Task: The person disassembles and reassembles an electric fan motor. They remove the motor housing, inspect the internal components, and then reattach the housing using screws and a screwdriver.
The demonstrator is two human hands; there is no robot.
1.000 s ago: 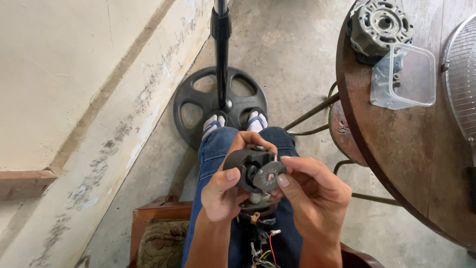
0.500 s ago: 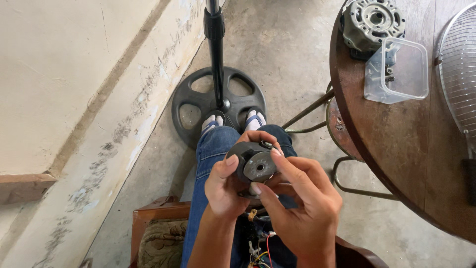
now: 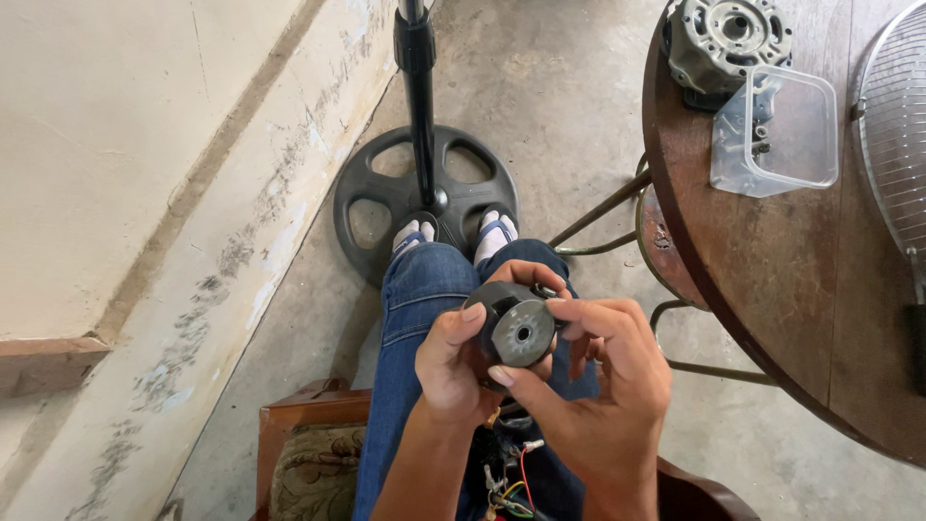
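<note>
- The left hand (image 3: pixel 453 371) is wrapped around a dark round motor part (image 3: pixel 516 328), thumb pressed on its upper left rim and the other fingers curled behind it.
- The right hand (image 3: pixel 598 386) grips the same part from the right, thumb tip against the lower rim and fingers bent over the far side.
- The motor part sits between both hands above the person's lap, its flat grey face with a small centre hole turned up toward the camera.
- Below the hands, thin coloured wires (image 3: pixel 511 478) hang over the jeans (image 3: pixel 420 299).
- The person sits on a wooden chair (image 3: pixel 299 425) with a patterned cushion.
- Both feet rest on the round black fan base (image 3: pixel 371 188), from which a black pole (image 3: pixel 418 87) rises.
- At the right stands a round wooden table (image 3: pixel 772 280).
- Near its far edge lies a grey metal motor housing (image 3: pixel 728 39), and just beside it stands a clear plastic box (image 3: pixel 776 130) with small parts inside.
- A wire fan guard (image 3: pixel 897 125) lies at the table's right edge.
</note>
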